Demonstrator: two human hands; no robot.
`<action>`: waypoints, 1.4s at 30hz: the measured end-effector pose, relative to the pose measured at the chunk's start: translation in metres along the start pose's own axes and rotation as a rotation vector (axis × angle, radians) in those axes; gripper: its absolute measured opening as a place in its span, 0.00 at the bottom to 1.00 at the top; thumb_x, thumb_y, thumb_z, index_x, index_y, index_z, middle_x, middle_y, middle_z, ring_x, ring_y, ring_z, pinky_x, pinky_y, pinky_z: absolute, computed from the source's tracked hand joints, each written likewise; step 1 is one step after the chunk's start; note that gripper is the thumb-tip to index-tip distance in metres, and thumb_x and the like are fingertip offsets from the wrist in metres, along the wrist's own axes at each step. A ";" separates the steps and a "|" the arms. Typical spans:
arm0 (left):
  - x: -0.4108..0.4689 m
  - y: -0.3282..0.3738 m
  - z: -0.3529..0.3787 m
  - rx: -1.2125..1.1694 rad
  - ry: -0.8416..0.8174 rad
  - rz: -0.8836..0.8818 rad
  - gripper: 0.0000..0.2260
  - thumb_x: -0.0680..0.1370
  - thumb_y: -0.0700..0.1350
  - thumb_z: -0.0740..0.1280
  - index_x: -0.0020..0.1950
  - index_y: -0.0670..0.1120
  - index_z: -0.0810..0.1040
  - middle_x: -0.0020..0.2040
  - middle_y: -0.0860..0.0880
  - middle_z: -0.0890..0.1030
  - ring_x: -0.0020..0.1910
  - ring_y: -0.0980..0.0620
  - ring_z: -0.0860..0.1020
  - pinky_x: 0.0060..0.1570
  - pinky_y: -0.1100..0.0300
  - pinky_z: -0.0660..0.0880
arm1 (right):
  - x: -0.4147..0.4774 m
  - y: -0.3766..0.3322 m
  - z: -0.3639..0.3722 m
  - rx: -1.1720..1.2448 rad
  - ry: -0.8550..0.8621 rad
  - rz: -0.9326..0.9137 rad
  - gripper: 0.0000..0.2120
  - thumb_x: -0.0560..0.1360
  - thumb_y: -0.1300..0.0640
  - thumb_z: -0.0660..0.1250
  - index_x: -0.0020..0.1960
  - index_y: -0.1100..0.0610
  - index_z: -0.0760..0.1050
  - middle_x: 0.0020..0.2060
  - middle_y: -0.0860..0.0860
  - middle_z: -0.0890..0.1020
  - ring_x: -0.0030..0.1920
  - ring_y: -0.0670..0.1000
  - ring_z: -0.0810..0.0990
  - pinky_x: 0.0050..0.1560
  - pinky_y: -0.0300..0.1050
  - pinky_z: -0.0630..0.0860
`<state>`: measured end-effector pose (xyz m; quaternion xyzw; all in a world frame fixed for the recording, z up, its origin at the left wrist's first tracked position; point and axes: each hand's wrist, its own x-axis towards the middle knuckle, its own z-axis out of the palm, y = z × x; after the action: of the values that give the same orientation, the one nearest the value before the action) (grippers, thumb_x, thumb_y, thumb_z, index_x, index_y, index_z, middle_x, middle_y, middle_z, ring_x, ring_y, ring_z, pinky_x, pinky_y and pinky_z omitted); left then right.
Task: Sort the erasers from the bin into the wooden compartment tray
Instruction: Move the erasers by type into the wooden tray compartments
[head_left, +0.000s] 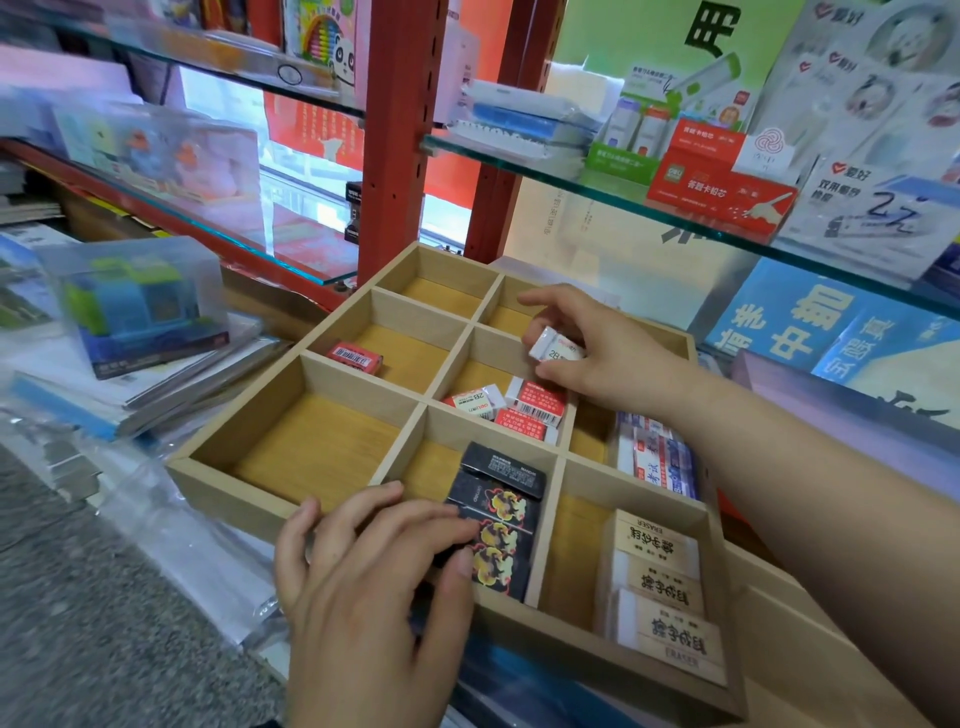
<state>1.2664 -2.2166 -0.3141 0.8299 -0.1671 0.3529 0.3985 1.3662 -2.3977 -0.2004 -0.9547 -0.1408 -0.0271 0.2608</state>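
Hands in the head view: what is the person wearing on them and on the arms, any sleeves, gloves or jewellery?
Nothing is worn that shows. The left hand and right hand have no gloves or rings. The right forearm is bare to the frame edge: no sleeve, watch or bracelet. The left arm is out of view past the wrist.

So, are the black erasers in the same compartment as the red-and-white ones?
No, the black erasers sit in the near middle compartment, the red-and-white erasers in the one behind it.

Pale wooden tray (228, 493); black erasers (501, 525), yellow-red print; red-white erasers (535, 402); cream erasers (660, 577), black lettering.
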 end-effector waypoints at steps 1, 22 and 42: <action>0.000 0.000 0.000 0.001 -0.004 -0.002 0.11 0.71 0.52 0.58 0.41 0.55 0.81 0.44 0.65 0.75 0.53 0.58 0.71 0.67 0.62 0.49 | 0.001 0.000 0.002 0.023 0.016 -0.005 0.26 0.73 0.64 0.65 0.66 0.49 0.62 0.49 0.44 0.74 0.46 0.42 0.74 0.39 0.21 0.71; -0.001 -0.002 0.000 -0.017 -0.015 -0.002 0.13 0.78 0.60 0.51 0.45 0.59 0.74 0.45 0.66 0.75 0.55 0.59 0.70 0.67 0.62 0.48 | 0.013 -0.019 0.019 -0.522 -0.183 -0.119 0.19 0.75 0.49 0.62 0.65 0.50 0.70 0.59 0.49 0.76 0.63 0.49 0.68 0.61 0.43 0.59; 0.001 -0.002 -0.002 -0.023 -0.012 0.025 0.13 0.78 0.59 0.50 0.47 0.59 0.72 0.45 0.66 0.75 0.54 0.61 0.70 0.67 0.62 0.48 | -0.003 -0.007 -0.002 0.415 0.299 0.191 0.07 0.73 0.61 0.66 0.38 0.52 0.74 0.37 0.45 0.77 0.38 0.41 0.75 0.27 0.22 0.70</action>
<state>1.2669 -2.2142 -0.3137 0.8252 -0.1841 0.3509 0.4026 1.3614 -2.3936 -0.1960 -0.8751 -0.0127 -0.1135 0.4703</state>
